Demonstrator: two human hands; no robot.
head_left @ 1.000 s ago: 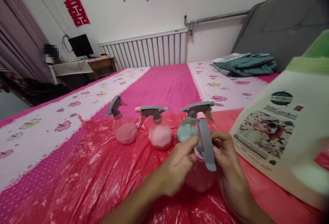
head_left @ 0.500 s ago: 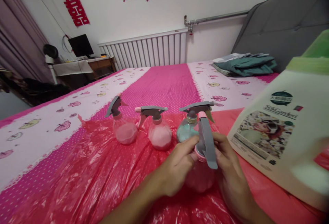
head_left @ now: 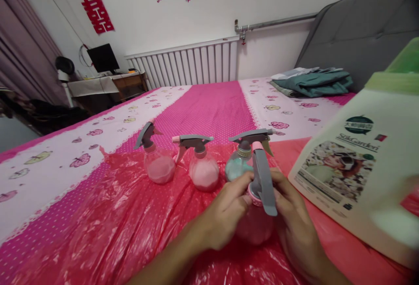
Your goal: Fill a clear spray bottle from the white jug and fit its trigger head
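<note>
Red plastic sheeting (head_left: 137, 219) is lying wrinkled over the bed (head_left: 212, 106), and a near spray bottle (head_left: 255, 229) is standing on it between both hands. The left hand (head_left: 225, 217) is reaching in from the lower left with its back turned up, thumb and index finger closing narrowly at the pink collar (head_left: 254, 198). The right hand (head_left: 296, 217) is coming up from the lower right, gripping the bottle's other side, its fingers curling behind the grey spray head (head_left: 265, 184), where their tips are hidden.

Just beyond, a teal-filled bottle (head_left: 235, 169) is standing partly covered, with two pink-filled bottles (head_left: 204, 172) (head_left: 160, 168) farther left. A large white bottle (head_left: 356, 163) is standing beside the right hand.

Compared with one second ago, the spray head is sitting slightly farther right and the right fingers are tucking farther behind it; the left hand and the back row are keeping their places.
</note>
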